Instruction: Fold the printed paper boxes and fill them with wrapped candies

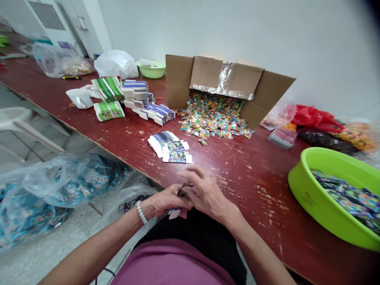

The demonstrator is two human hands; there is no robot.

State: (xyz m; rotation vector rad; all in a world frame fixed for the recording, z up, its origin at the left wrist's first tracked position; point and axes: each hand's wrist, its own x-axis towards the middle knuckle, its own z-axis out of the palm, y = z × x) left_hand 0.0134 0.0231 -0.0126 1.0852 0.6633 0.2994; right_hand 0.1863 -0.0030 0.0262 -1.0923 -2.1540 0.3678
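My left hand, with a beaded bracelet at the wrist, is closed around a small white and purple carton, mostly hidden by the fingers. My right hand meets it from the right. Its curled fingers are on a dark shiny packet at the carton's top; I cannot tell how far inside the packet sits. Just beyond my hands lie several flat printed cartons, fanned out on the dark red table.
An open cardboard box spills small wrapped candies at the back. To the right, a green tub holds dark packets. Bundled green cartons and purple cartons stand left. Bags of blue packets lie below the table edge.
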